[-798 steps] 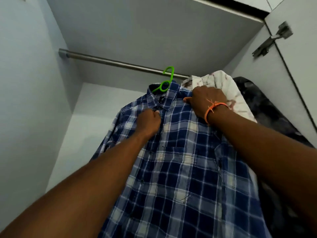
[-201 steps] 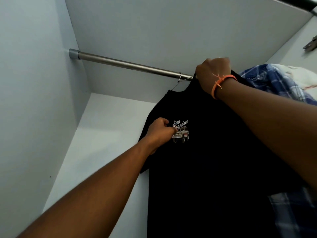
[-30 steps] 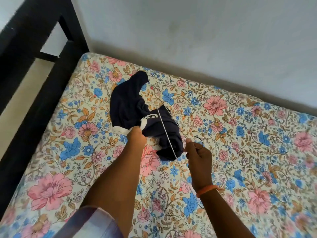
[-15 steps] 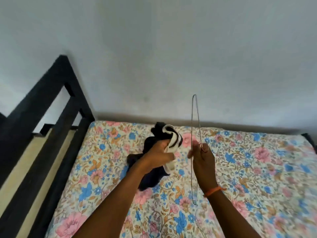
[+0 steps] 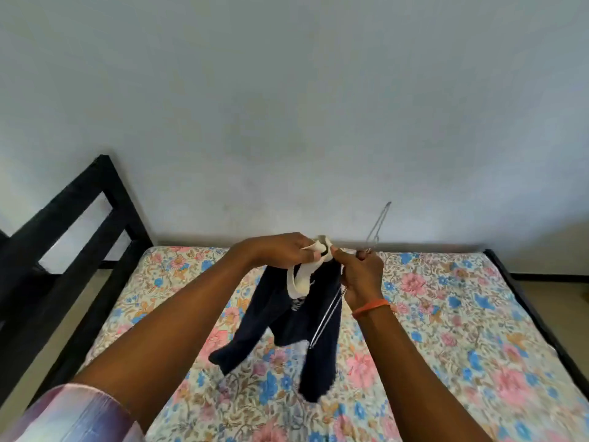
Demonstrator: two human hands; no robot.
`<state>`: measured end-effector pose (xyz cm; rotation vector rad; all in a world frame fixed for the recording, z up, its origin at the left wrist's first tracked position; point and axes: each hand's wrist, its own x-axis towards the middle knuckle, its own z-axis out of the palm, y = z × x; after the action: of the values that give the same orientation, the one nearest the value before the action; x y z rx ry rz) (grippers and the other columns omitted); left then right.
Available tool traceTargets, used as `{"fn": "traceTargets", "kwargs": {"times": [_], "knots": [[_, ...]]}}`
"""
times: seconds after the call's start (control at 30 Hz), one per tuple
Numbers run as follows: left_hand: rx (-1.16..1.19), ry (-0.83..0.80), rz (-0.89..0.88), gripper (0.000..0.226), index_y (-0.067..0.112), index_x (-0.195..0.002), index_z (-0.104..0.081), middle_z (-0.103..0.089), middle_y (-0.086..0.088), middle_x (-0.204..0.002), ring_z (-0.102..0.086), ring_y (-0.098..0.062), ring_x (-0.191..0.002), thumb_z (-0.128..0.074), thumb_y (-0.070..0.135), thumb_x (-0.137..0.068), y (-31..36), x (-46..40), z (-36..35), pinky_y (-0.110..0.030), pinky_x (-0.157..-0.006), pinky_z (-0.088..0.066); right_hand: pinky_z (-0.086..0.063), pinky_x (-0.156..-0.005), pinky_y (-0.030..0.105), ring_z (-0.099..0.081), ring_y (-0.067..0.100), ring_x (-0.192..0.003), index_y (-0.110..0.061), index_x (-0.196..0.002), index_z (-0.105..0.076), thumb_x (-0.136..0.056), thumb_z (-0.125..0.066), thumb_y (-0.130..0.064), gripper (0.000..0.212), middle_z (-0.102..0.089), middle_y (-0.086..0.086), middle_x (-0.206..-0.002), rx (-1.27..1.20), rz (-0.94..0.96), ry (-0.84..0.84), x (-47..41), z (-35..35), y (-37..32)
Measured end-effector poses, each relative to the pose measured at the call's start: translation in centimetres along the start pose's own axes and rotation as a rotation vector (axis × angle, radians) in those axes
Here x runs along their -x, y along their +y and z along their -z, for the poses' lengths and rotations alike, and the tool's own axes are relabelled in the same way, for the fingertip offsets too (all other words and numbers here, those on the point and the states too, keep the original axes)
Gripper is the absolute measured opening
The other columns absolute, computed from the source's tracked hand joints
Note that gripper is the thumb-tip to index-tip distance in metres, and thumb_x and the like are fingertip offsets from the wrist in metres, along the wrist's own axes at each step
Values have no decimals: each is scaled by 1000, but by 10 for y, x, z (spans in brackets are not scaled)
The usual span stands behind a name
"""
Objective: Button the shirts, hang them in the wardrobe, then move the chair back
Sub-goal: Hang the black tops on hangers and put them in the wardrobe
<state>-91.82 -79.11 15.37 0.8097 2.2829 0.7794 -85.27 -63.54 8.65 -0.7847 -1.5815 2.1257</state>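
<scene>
A dark navy shirt with a white collar band hangs in the air above the bed. My left hand pinches the white collar at its top. My right hand, with an orange band on the wrist, grips a thin wire hanger and also pinches the collar with thumb and forefinger. The hanger runs slantwise, one end sticking up past my right hand, the other down in front of the shirt. The shirt's sleeves dangle toward the mattress.
Below lies a mattress with a floral sheet of pink and blue flowers. A black bed frame rises at the left, and a black rail edges the right side. A pale wall stands behind the bed.
The shirt has been lifted higher off the bed and now hangs open from its collar. My right hand has come in beside the left to pinch the collar, and the hanger has tilted.
</scene>
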Motion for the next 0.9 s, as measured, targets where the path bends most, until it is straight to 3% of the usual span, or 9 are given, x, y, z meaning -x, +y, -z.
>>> {"fn": "traceTargets", "kwargs": {"times": [0.1, 0.17, 0.27, 0.33, 0.43, 0.53, 0.67, 0.77, 0.9], "knots": [[-309, 212, 41, 27, 9, -121, -61, -62, -10, -123, -58, -27, -111, -46, 20, -101, 21, -13, -21, -33, -90, -47, -53, -67, 35, -59, 20, -70, -12, -68, -47, -71, -83, 4, 40, -55, 11, -70, -62, 13, 39, -2, 32, -18], [-515, 457, 155, 22, 10, -114, -57, -56, -15, -123, -54, -36, -111, -44, 14, -97, 32, -23, -39, -41, -86, -48, -51, -70, 37, -54, 19, -68, -16, -64, -43, -72, -84, 3, 46, -53, 5, -66, -110, 42, 73, 0, 50, -29], [-182, 766, 333, 19, 5, -110, -53, -45, -19, -125, -51, -36, -106, -41, 11, -97, 46, -32, -57, -38, -78, -44, -45, -65, 33, -48, 17, -63, -19, -64, -39, -73, -83, 3, 50, -48, 1, -64, -136, 76, 128, 5, 69, -42], [86, 762, 325, 15, 7, -96, -59, -59, -23, -117, -60, -38, -104, -44, 8, -96, 56, -37, -60, -35, -78, -48, -41, -62, 30, -48, 18, -61, -19, -62, -40, -73, -83, 3, 50, -49, 1, -63, -152, 85, 164, 7, 82, -47], [525, 601, 282, 17, 13, -79, -57, -67, -21, -98, -66, -34, -91, -46, 8, -91, 73, -41, -80, -38, -77, -52, -47, -60, 32, -55, 21, -64, -17, -62, -43, -74, -82, 4, 45, -54, 4, -63, -152, 96, 218, 13, 96, -52], [655, 342, 213, 7, 15, -86, -53, -54, -14, -91, -53, -24, -83, -46, 18, -85, 94, -38, -113, -39, -77, -47, -55, -70, 41, -59, 22, -69, -12, -68, -50, -74, -82, 2, 36, -58, 6, -71, -148, 104, 277, 20, 106, -60], [937, 250, 86, 23, 5, -101, -60, -64, -14, -97, -62, -28, -84, -43, 19, -94, 100, -43, -136, -39, -75, -51, -51, -62, 36, -52, 20, -63, -13, -64, -44, -73, -83, 2, 42, -49, 7, -66, -177, 173, 338, 19, 119, -76], [858, 182, 24, 28, 8, -103, -66, -71, -10, -94, -69, -29, -89, -47, 28, -101, 102, -47, -143, -38, -76, -55, -44, -57, 31, -47, 19, -62, -15, -60, -39, -72, -84, 2, 49, -44, 5, -63, -196, 173, 359, 16, 123, -81], [738, 318, 84, 29, 8, -83, -64, -68, -12, -85, -64, -25, -78, -49, 25, -100, 101, -53, -133, -35, -69, -46, -39, -43, 23, -48, 18, -57, -14, -67, -43, -73, -83, 3, 43, -48, 8, -66, -252, 116, 357, 18, 126, -79]]}}
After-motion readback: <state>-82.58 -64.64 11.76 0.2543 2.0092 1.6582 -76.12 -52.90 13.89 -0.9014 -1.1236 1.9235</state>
